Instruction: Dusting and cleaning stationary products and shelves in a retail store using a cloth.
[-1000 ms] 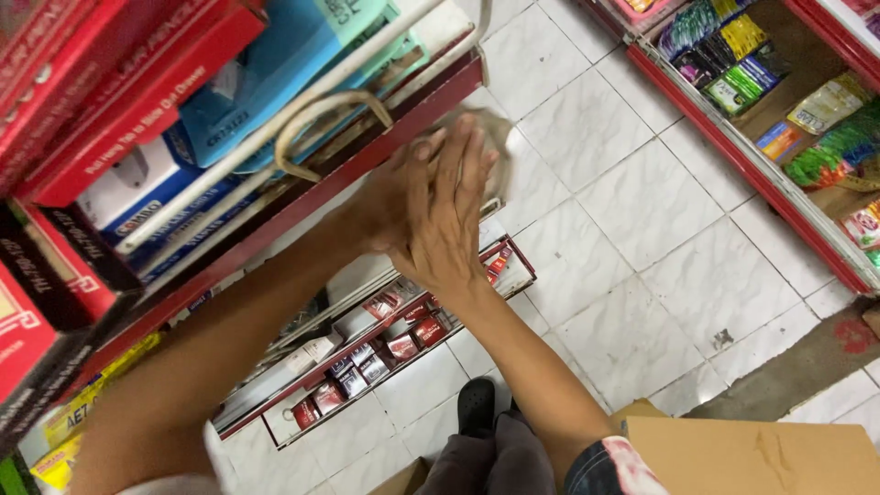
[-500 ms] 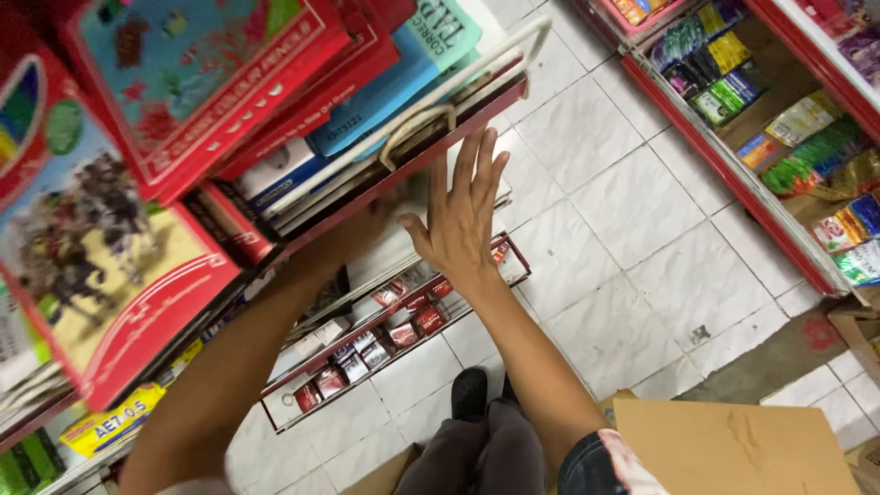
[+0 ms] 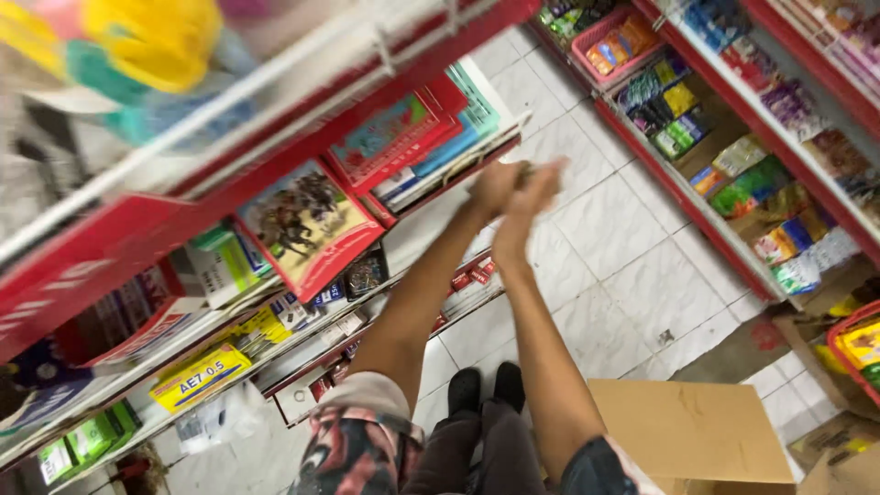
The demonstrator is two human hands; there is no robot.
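Both arms stretching out toward shelf edge (image 3: pixel 458 188). Left hand (image 3: pixel 495 186) and right hand (image 3: pixel 536 183) pressing together just beside stacked red and teal boxes (image 3: pixel 417 137). Motion blur smearing fingers, grip impossible to judge. Cardboard box (image 3: pixel 687 431) sitting on tiled floor (image 3: pixel 632 266) by person's feet.

Open aisle floor (image 3: pixel 632 266) between shelves (image 3: pixel 733 220)

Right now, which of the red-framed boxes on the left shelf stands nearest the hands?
The red box with the teal picture, at the row's far end; the horse-picture box stands farther from the hands.
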